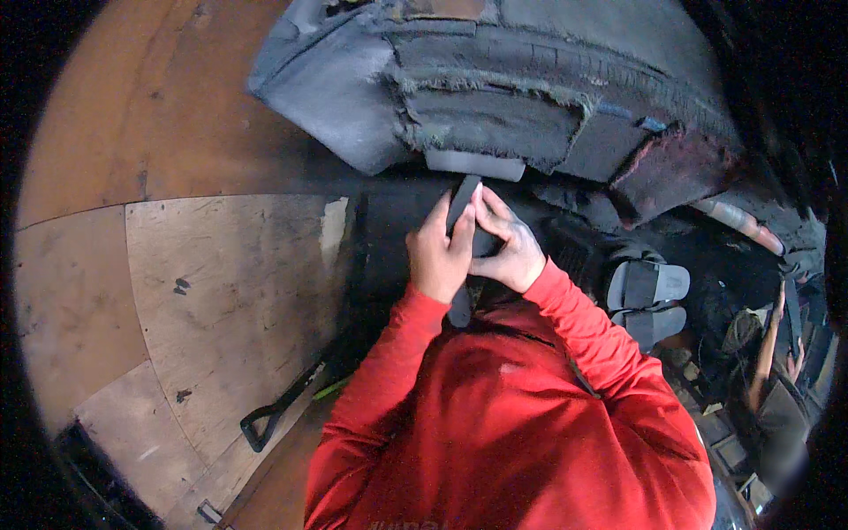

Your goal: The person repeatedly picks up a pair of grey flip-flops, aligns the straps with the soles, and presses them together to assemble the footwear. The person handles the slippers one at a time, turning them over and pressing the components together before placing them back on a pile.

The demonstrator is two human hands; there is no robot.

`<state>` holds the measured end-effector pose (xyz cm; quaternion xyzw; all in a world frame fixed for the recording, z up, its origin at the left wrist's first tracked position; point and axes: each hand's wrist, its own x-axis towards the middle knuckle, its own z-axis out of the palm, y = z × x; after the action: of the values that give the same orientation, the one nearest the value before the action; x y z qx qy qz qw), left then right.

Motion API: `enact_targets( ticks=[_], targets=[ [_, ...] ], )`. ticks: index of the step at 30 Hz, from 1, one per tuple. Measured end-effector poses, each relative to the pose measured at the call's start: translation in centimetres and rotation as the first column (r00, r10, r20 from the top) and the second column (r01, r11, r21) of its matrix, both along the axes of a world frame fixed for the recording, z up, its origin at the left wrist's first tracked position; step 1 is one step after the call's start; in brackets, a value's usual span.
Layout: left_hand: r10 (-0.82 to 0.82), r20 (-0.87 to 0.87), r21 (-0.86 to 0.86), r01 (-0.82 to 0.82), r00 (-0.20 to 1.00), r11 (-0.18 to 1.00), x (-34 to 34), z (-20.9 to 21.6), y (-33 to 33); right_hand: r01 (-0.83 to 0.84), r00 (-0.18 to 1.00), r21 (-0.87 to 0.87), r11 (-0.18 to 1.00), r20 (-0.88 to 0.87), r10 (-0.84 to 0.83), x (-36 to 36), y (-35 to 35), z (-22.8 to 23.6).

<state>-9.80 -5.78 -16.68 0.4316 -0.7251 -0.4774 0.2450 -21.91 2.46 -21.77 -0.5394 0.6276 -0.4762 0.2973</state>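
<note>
Both my hands meet in front of my chest around a long, dark, flat piece shaped like a sandal sole [459,314], seen nearly edge-on. My left hand [437,256] grips its left side, fingers pointing up along it. My right hand [510,246] closes on it from the right, its fingertips pressed near the upper end. A darker part of the piece lies between my palms, too shaded to make out. Just beyond my fingertips is a pale grey, smooth bar [474,165] at the edge of a cloth-covered bench [495,115].
A pair of grey slide sandals [649,284] lies to my right. Farther right, another person's arm [770,344] reaches over dark items. Worn wooden boards [238,291] cover the left, with a black handle [258,428] beside them. A reddish cloth [676,172] hangs off the bench.
</note>
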Motion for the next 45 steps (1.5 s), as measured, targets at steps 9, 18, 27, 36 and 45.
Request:
enact_targets(
  ticks=[9, 18, 27, 36, 45],
  targets=[
    [-0.187, -0.094, 0.189, 0.202, 0.978, 0.961, 2.3, 3.9, -1.7, -0.260, 0.682, 0.136, 0.956, 0.727, 0.082, 0.9, 0.0, 3.5],
    [-0.124, -0.074, 0.279, 0.140, 0.990, 0.950, -0.2, 3.0, -3.3, -0.394, 0.009, 0.256, 0.883, 0.962, -0.274, -0.8, -1.3, 3.8],
    [0.128, -0.309, 0.547, 0.066, 0.942, 0.834, 0.3, -2.6, -0.6, -0.280, 0.724, 0.315, 0.907, 0.690, -0.016, -2.2, -0.7, 2.6],
    [0.151, -0.580, 0.542, 0.241, 0.800, 0.805, 2.0, -1.9, 0.8, -0.132, 0.991, 0.141, 0.981, 0.003, 0.133, -1.0, 0.1, 4.8],
    [-0.094, -0.266, 0.216, 0.155, 0.959, 0.964, 2.4, 1.9, -1.0, -0.079, 0.996, 0.055, 0.995, -0.029, 0.081, 0.6, -0.1, 4.7]
  ],
)
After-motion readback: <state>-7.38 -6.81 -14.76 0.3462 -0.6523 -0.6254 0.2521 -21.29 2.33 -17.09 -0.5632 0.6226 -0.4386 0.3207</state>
